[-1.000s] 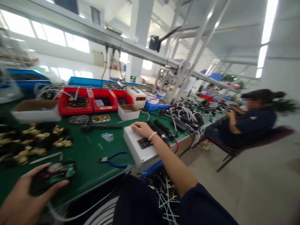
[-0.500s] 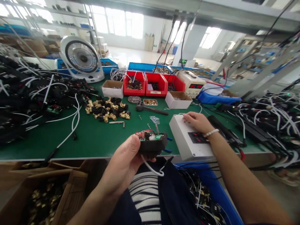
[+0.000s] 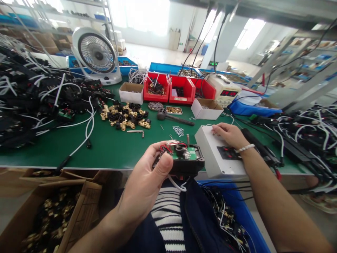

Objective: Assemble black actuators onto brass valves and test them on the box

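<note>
My left hand (image 3: pixel 147 179) grips a black housing with a green circuit board (image 3: pixel 184 160) and red wires inside, held just off the near edge of the green table (image 3: pixel 110 151). A white cable hangs from its underside. My right hand (image 3: pixel 229 135) lies on top of a white box (image 3: pixel 216 158) with dark switches, fingers curled over its far edge, holding nothing I can make out. A white bead bracelet circles that wrist.
A pile of brass and black fittings (image 3: pixel 126 117), a hammer (image 3: pixel 173 117), red bins (image 3: pixel 168 88), small cardboard boxes, a white fan (image 3: pixel 96 54) and a power supply (image 3: pixel 226 93) stand on the table. Wired black units are heaped left and right. A carton of brass parts (image 3: pixel 50 218) sits below left.
The view swung from the right side of the bench back to the front. My left hand brought the black housing up and closer. My right hand stayed on the white box.
</note>
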Available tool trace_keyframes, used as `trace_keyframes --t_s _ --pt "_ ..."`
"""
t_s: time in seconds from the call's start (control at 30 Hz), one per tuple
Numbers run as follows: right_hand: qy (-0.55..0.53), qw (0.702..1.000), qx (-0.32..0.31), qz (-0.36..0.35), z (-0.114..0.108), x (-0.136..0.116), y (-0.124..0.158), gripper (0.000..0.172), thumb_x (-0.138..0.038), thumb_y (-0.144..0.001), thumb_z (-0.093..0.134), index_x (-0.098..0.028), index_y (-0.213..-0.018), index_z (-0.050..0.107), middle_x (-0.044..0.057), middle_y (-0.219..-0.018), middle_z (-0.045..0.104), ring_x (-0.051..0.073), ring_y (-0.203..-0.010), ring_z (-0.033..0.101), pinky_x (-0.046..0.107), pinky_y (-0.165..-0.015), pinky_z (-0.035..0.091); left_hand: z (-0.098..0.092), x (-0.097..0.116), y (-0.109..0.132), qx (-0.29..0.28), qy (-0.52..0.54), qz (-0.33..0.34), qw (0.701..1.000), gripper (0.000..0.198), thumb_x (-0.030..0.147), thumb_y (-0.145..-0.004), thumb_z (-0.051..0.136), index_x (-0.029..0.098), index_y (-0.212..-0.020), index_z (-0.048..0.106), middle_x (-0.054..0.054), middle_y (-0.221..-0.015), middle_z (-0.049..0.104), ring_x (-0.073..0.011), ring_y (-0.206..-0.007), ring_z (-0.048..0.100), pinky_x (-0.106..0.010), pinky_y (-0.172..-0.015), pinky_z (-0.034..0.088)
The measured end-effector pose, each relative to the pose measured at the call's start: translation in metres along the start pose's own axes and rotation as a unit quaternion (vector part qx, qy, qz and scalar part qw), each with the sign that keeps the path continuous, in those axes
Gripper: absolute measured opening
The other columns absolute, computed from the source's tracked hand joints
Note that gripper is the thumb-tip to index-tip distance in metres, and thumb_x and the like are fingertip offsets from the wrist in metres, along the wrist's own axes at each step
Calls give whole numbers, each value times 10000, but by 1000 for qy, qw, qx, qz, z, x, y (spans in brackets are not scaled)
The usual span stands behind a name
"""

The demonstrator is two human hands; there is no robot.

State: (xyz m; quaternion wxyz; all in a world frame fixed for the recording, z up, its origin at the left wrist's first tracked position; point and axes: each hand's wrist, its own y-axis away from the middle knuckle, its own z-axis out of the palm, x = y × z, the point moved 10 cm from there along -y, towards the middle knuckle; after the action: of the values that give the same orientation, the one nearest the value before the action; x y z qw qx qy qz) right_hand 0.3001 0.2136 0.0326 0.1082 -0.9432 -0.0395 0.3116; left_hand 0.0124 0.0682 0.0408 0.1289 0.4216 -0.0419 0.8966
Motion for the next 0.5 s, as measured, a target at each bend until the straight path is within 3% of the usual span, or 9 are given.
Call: trace_keyframes --t_s 0.2,0.4,0.5 --pt "-3 1000 -2 4 0 -1 1 462 -650 -769 554 -206 -689 653 73 -703 712 193 -649 633 332 -675 487 -5 -2 -1 2 -54 -4 999 584 545 -832 670 147 -1246 561 -131 -1174 652 -278 -1077 625 -388 -966 479" --pt "-3 1000 -6 8 0 -1 2 477 -664 -724 592 -193 -721 670 72 -698 703 192 -636 614 341 -666 481 5 -5 -4 -25 65 -27 997 390 466 -874 650 142 -1090 682 -64 -980 690 -127 -780 642 -205 -698 539" --pt "-3 1000 -6 8 0 -1 2 491 -680 -688 622 -193 -724 669 57 -676 690 191 -620 596 345 -655 472 11 -8 -6 -50 114 -47 991 348 449 -893 624 136 -1002 732 -47 -924 695 -101 -748 635 -169 -666 543"
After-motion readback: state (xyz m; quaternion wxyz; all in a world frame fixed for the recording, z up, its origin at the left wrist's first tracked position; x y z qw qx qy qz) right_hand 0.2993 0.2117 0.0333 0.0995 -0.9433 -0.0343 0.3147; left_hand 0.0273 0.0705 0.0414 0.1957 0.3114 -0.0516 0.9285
